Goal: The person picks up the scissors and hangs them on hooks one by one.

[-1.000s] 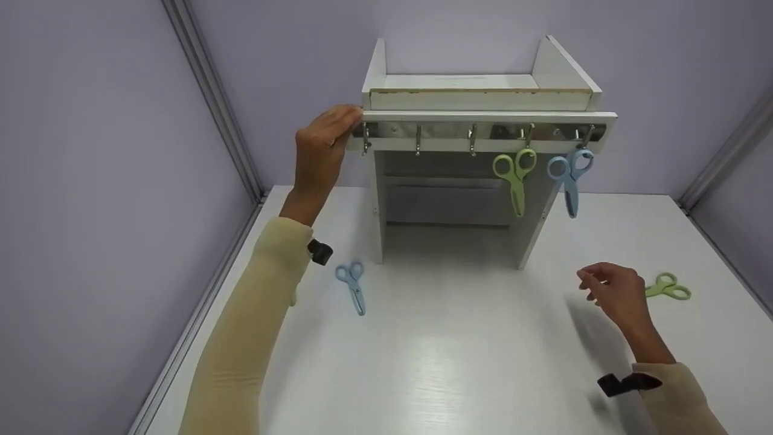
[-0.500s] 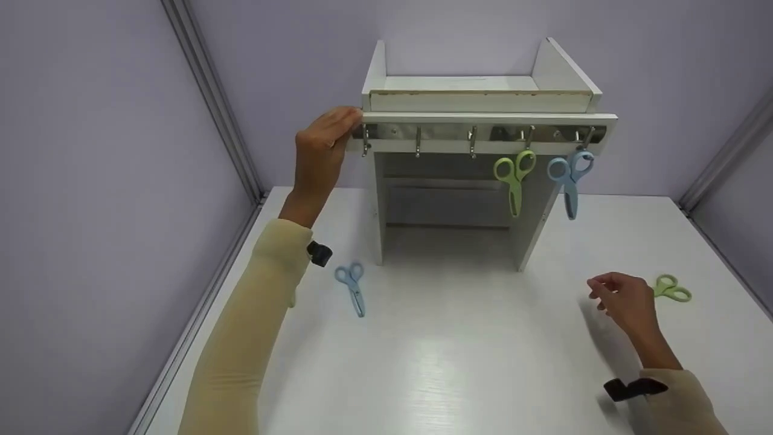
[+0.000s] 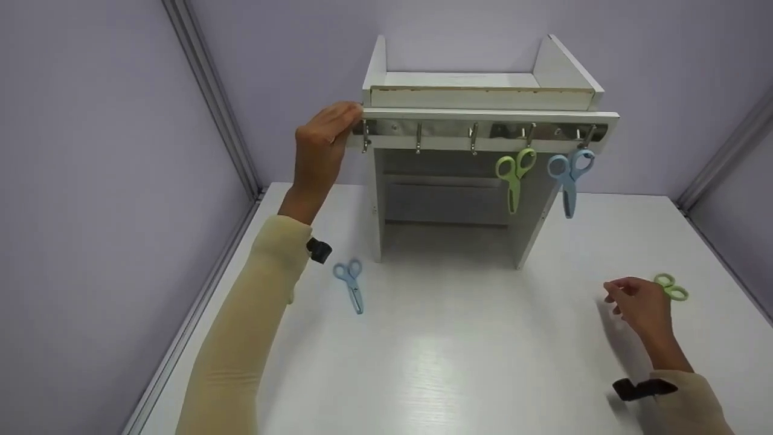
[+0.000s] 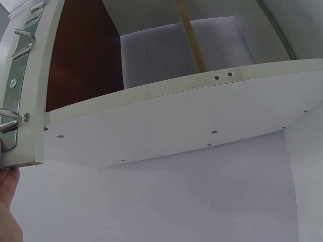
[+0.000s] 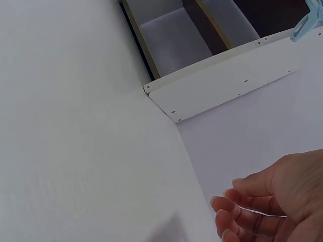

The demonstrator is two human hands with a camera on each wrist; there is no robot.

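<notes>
A white shelf unit [image 3: 483, 99] stands on the table, with a metal hook rail [image 3: 447, 130] under its top board. My left hand [image 3: 325, 140] grips the left end of that board and rail; the left wrist view shows only the hand's edge [image 4: 7, 201] against the board end [image 4: 22, 151]. Green scissors [image 3: 513, 174] and blue scissors [image 3: 569, 175] hang from the two rightmost hooks. My right hand [image 3: 640, 305] hovers low over the table with relaxed, loosely curled fingers [image 5: 242, 209], holding nothing. Just right of it lie green scissors [image 3: 671, 287], partly hidden by it.
Another pair of blue scissors [image 3: 350, 283] lies on the white table [image 3: 459, 356] near my left forearm. Three hooks on the left of the rail are bare. Lilac walls with metal corner strips [image 3: 211, 103] close in the table on three sides.
My right hand has moved right and slightly down, up to the green scissors on the table, now covering part of them. The left hand has stayed on the shelf's end.
</notes>
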